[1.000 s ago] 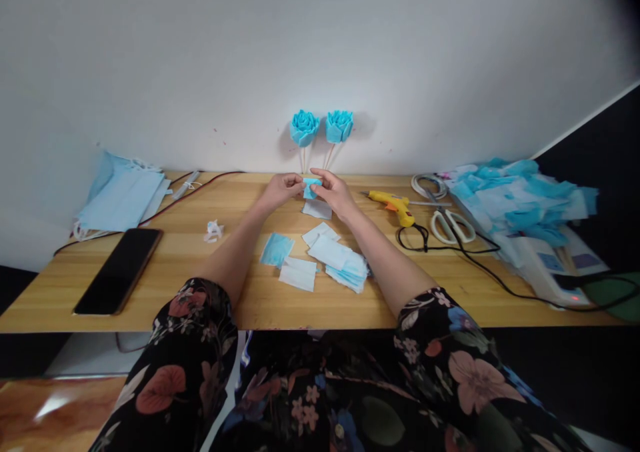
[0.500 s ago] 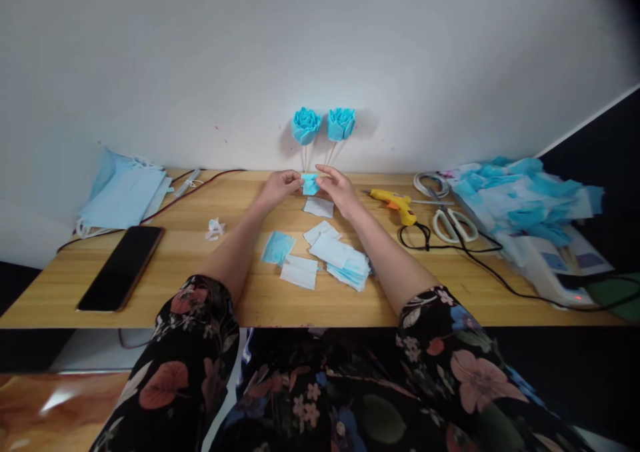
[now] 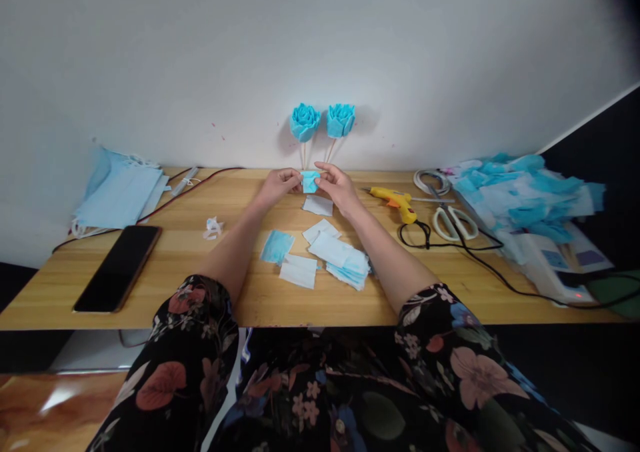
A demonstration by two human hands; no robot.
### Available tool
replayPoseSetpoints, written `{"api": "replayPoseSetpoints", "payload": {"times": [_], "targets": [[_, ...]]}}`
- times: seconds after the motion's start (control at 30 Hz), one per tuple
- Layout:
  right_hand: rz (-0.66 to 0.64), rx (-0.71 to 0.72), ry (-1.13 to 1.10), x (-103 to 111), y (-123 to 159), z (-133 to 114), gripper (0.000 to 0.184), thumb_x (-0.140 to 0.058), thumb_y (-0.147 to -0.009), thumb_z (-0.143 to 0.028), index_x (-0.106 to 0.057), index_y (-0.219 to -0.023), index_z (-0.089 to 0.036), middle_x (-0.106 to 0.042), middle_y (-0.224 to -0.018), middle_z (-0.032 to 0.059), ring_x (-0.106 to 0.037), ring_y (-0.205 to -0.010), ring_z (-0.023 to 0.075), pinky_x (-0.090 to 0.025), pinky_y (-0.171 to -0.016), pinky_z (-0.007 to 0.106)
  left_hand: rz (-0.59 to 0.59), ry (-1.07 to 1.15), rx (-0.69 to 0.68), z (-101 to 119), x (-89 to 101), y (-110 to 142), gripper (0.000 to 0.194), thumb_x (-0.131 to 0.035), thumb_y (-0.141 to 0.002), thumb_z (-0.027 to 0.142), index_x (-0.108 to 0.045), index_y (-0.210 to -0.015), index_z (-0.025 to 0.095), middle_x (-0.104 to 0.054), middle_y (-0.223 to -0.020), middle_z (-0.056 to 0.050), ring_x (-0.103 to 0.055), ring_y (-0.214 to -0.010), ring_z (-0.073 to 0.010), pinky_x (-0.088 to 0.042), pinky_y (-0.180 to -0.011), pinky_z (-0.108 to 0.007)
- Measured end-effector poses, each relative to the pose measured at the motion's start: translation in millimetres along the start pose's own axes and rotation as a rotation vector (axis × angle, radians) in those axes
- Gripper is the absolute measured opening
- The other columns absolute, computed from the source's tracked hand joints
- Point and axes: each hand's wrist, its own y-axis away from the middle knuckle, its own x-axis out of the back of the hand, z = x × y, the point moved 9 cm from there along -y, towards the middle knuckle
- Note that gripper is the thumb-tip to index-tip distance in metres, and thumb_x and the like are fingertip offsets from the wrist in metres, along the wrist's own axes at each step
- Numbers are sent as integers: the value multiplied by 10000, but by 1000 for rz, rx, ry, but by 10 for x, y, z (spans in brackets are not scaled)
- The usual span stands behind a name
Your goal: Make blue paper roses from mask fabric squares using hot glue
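Observation:
Between my two hands, over the far part of the table, is a small piece of blue mask fabric (image 3: 310, 181). My left hand (image 3: 281, 187) pinches its left edge between thumb and fingers. The right edge is pinched by my right hand (image 3: 338, 187), with the index finger lifted along the top. Just below lies a white fabric piece (image 3: 319, 205). Nearer me are a blue square (image 3: 277, 247), a white rectangle (image 3: 299, 271) and a stack of cut pieces (image 3: 345, 260). Two blue fabric roses (image 3: 305, 123) on thin sticks stand behind my hands, by the wall.
At left lie a pile of face masks (image 3: 120, 189), a phone (image 3: 119, 269) and a crumpled white scrap (image 3: 213, 228). To the right are a yellow glue gun (image 3: 397, 203), scissors (image 3: 455, 224), a black cable (image 3: 493, 272), a heap of fabric scraps (image 3: 525, 192) and a white device (image 3: 555, 272).
The piece of mask fabric now faces me more flatly and looks more spread between my fingers. Both hands stay in nearly the same place. The view has shifted slightly.

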Motion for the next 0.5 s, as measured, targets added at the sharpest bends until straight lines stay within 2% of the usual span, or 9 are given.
{"api": "replayPoseSetpoints", "payload": {"times": [0.13,0.27,0.37,0.5], "targets": [[7,12,16,-2,-6,-3,573,-759,-713,-436,-638,-1234,-233,-590,-758,-39,-578,-734,155,-518,-739,313,-37,18,5,-31,-29,-14,460,-728,-753,603,-625,-676,161,-657,-637,-25,-579,-618,-120,-495,-671,-261],[11,39,79,-26,-5,-51,525,-730,-707,-368,-645,-1199,-208,-567,-733,-49,-543,-679,131,-469,-675,283,-28,80,81,-133,-46,-29,375,-792,-695,485,-624,-718,151,-658,-640,-12,-595,-610,-114,-498,-663,-255],[9,41,123,-48,-2,-74,463,-713,-709,-349,-657,-1147,-211,-545,-706,-57,-507,-644,122,-438,-640,272,-32,92,103,-169,-58,-36,307,-778,-702,414,-622,-724,151,-659,-636,-5,-597,-606,-113,-491,-655,-251],[12,19,72,-42,10,-94,476,-698,-750,-420,-661,-1184,-228,-623,-776,-30,-573,-734,150,-489,-740,301,-10,66,78,-166,-14,-40,308,-756,-722,429,-614,-711,156,-642,-613,3,-591,-601,-112,-486,-659,-252]]}}
